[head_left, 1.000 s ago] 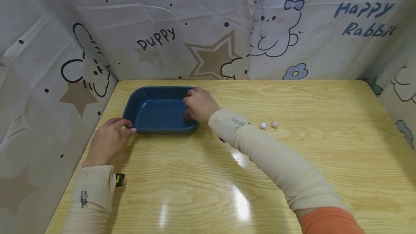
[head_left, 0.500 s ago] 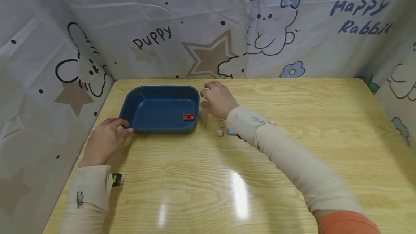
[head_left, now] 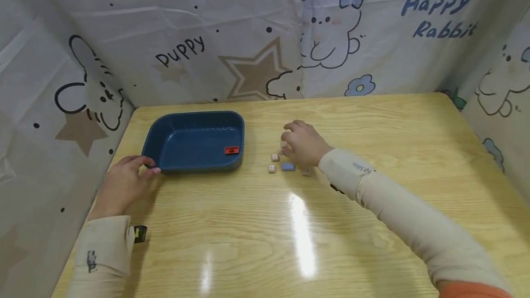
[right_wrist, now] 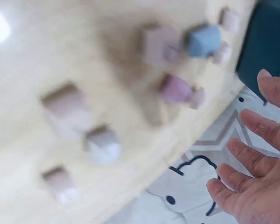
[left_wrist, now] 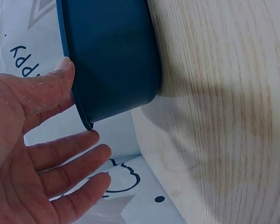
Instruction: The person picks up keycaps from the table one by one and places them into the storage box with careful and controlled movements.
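At the near left corner of the dark blue tray (head_left: 194, 170), my left hand (head_left: 124, 183) pinches the rim between thumb and index finger. In the left wrist view the other fingers (left_wrist: 74, 175) extend below the corner. A red keycap-like piece (head_left: 232, 150) with dark print lies inside the tray at its right end. My right hand (head_left: 305, 145) hovers over small pieces right of the tray, fingers spread and holding nothing in the right wrist view. Among them are a blue piece (head_left: 288, 167), a pink-purple piece (right_wrist: 176, 88) and several pale ones (head_left: 272, 169), partly hidden by the hand.
The pieces lie on a wood-grain table (head_left: 232, 224). A printed cloth (head_left: 232, 22) stands along the table's back and left edges and past its right side. The right wrist view is blurred.
My right hand has come out of the tray and moved right to the loose pieces. The red piece now shows in the tray. My left hand stays on the rim. The head view has shifted somewhat.
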`<action>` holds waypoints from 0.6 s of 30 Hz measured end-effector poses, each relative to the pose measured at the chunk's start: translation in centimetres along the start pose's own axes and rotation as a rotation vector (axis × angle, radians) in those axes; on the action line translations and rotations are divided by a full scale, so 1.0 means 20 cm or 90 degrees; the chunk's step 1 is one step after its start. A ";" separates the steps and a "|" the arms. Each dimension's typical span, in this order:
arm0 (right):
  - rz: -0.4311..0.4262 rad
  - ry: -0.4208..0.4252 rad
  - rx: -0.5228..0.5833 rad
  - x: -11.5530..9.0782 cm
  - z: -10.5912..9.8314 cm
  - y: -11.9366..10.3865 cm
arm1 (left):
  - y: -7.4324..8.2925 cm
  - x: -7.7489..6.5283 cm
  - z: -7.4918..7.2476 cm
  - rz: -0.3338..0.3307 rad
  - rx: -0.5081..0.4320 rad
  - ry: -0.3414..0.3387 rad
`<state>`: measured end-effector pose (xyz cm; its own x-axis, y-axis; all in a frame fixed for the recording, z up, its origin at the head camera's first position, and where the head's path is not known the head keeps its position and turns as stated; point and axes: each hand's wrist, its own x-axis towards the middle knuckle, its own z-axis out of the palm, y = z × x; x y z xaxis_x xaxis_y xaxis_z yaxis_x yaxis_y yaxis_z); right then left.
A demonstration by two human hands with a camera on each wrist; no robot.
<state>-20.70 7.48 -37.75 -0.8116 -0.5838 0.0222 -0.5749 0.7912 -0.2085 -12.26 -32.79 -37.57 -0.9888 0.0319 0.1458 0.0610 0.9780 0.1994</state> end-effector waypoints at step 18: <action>-0.006 -0.001 -0.019 -0.17 0.21 0.03 | 0.00 0.00 -0.01 -0.006 0.004 -0.013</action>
<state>-17.88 9.23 -42.09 -0.8057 -0.5918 0.0230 -0.5857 0.7905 -0.1791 -12.18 -32.80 -37.32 -0.9918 0.0272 0.1245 0.0513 0.9794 0.1952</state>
